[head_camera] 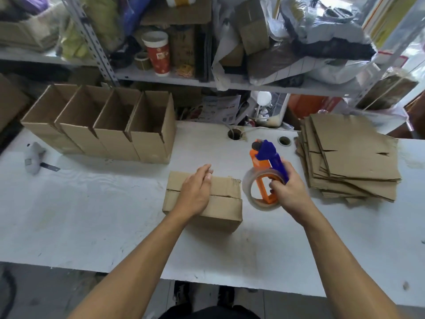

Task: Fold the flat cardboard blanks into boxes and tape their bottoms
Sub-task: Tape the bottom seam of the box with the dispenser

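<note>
White worktable (pixel 92 203): left hand (pixel 195 194) pressed flat, pinning brown cardboard box's (pixel 216 212) bottom flaps closed; beside it, right hand (pixel 289 194) grips orange-and-blue tape dispenser (pixel 264 178), ready to seal.

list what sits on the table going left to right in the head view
grey object → row of open boxes → box under the left hand → tape dispenser in the right hand → stack of flat blanks

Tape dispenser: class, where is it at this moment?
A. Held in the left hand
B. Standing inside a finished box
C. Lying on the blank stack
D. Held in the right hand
D: the right hand grips the tape dispenser beside the box.
</note>
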